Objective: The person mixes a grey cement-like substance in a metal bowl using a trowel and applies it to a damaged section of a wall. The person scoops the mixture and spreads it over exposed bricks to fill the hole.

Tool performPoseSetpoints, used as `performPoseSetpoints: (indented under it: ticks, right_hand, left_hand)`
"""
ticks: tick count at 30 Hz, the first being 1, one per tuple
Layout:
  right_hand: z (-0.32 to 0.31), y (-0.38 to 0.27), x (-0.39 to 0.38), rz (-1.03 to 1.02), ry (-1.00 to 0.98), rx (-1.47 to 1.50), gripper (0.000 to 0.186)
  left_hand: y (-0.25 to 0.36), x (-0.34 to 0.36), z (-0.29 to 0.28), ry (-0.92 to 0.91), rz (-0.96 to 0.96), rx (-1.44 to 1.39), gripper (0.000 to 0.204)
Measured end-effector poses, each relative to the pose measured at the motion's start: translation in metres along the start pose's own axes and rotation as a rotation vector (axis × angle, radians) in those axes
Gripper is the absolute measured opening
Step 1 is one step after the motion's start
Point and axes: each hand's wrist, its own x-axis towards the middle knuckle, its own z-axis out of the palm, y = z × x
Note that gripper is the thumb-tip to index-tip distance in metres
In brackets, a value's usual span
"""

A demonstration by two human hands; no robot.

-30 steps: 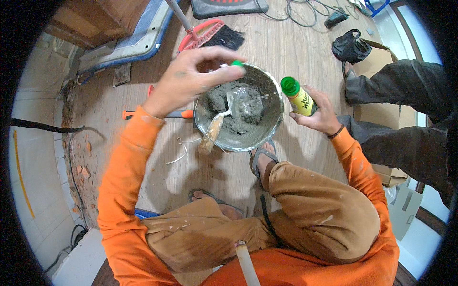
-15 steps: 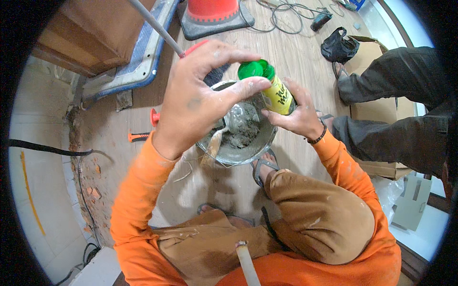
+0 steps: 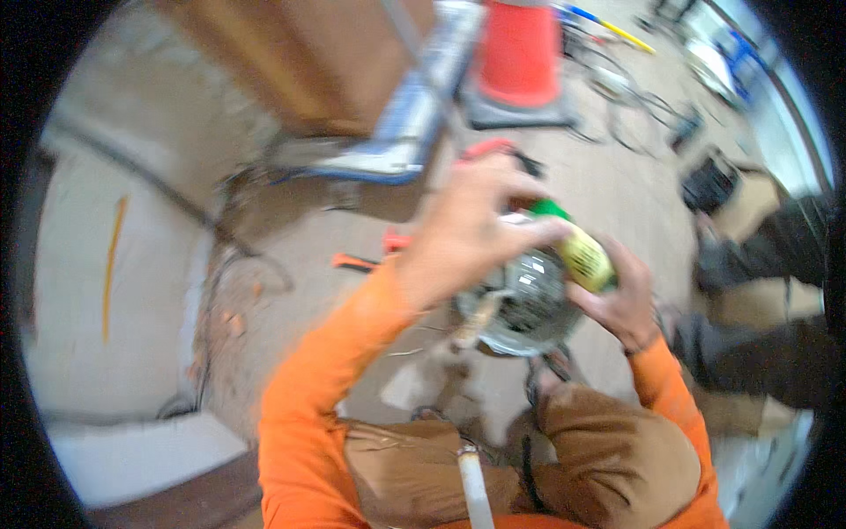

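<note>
Our left hand (image 3: 467,234) curls its fingers around the green cap (image 3: 548,210) of the bottle (image 3: 582,256), pinching it. The yellow bottle tilts above the bowl (image 3: 520,304) of grey mix on the floor (image 3: 617,189). Our right hand (image 3: 621,304) grips the bottle's body from below.

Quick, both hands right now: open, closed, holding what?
Left hand: closed, fingers on the green cap of the yellow bottle.
Right hand: closed around the yellow bottle, held above the metal bowl.
</note>
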Motion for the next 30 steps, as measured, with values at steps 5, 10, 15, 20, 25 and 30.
performPoseSetpoints:
  ticks: [5, 10, 15, 20, 25, 30]
  right_hand:
    - [0.004, 0.033, -0.036, 0.241, -0.138, 0.386, 0.071]
    - [-0.009, 0.055, -0.061, 0.159, -0.382, 0.638, 0.058]
    - [-0.005, 0.042, -0.048, 0.249, -0.332, 0.907, 0.06]
    - [-0.006, 0.04, -0.04, 0.2, -0.39, 0.879, 0.061]
    - [-0.004, 0.024, -0.035, 0.152, -0.369, 0.98, 0.065]
    - [-0.009, 0.012, -0.033, 0.099, -0.317, 0.991, 0.069]
  left_hand:
    - [-0.004, 0.008, 0.012, -0.091, 0.305, -0.12, 0.034]
    - [0.015, 0.002, 0.021, -0.313, 0.184, -0.67, 0.036]
    - [0.036, 0.003, 0.02, -0.282, 0.08, -0.919, 0.027]
    - [0.054, 0.006, 0.018, -0.2, 0.016, -0.93, 0.036]
    - [0.032, -0.001, 0.033, -0.148, 0.095, -1.083, 0.059]
    - [0.062, 0.0, 0.026, -0.096, 0.073, -1.093, 0.057]
